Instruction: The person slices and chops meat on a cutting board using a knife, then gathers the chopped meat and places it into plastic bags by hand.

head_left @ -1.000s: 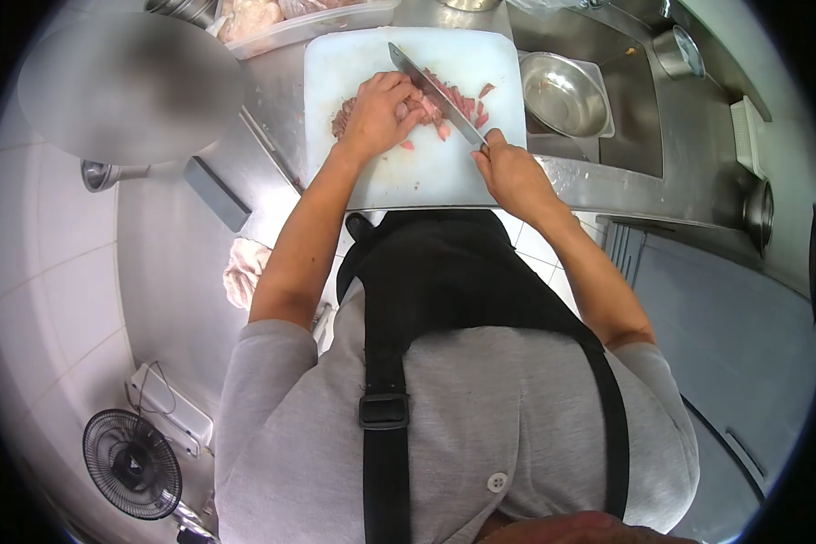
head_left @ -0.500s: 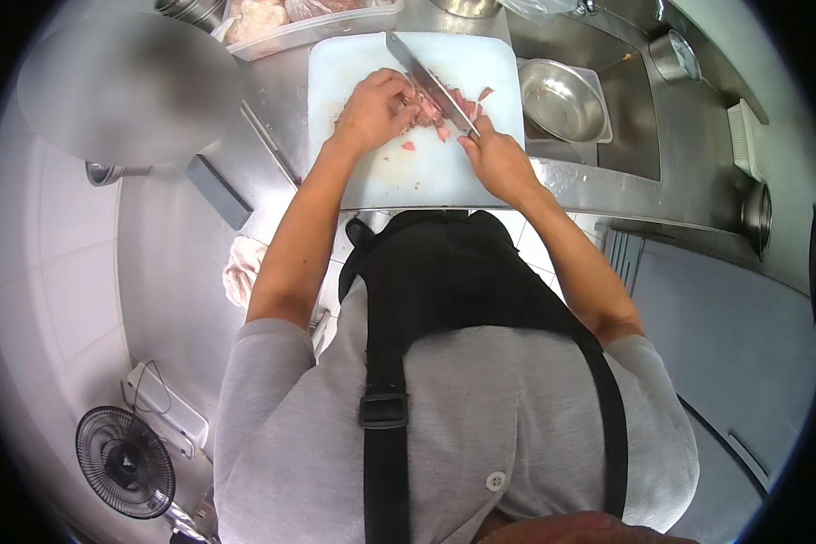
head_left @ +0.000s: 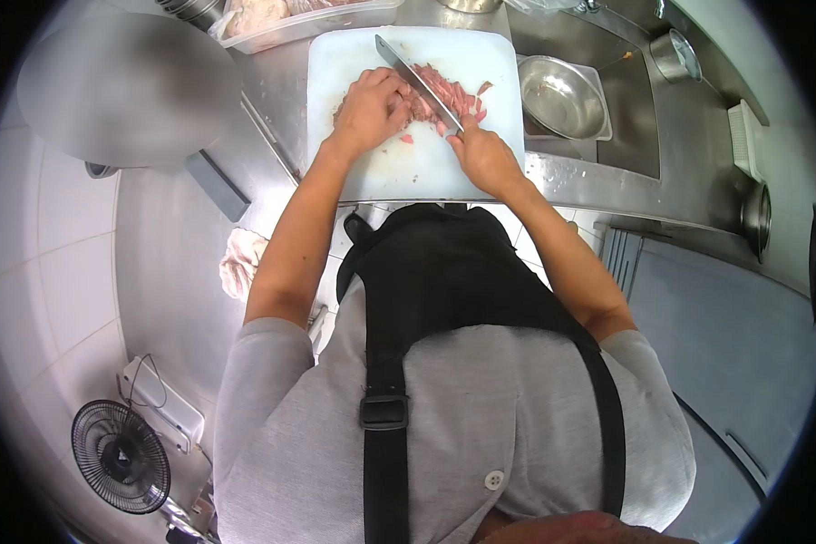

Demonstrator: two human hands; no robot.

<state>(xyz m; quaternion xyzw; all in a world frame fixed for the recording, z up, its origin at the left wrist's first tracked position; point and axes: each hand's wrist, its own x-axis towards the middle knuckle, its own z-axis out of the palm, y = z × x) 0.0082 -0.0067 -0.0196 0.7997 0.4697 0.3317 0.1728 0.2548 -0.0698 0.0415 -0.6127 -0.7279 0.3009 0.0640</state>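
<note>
White plastic makes up the cutting board (head_left: 426, 177) at the upper centre of the frame, lying on a steel tabletop (head_left: 576, 188) and carrying a spread of pink sliced meat (head_left: 442, 89) around its middle. A knife (head_left: 417, 82) crosses the meat diagonally, its tip toward the top of the frame and its handle toward the lower right, with pieces on both sides of the blade. The right hand (head_left: 488, 159) has its fingers clamped around the handle. The left hand (head_left: 370, 107) rests left of the blade, its fingers bent over the meat; whether they pinch it or only press on it, I cannot tell. One small scrap lies apart, below the left hand's fingertips. At the upper right, a steel bowl (head_left: 562, 107) sits in the sink (head_left: 632, 136), just beside the board. A clear plastic tub (head_left: 322, 24) holding pale and reddish contents stands along the top edge. At the left are a long grey block (head_left: 218, 187) and, below it, a crumpled cloth (head_left: 242, 263).
</note>
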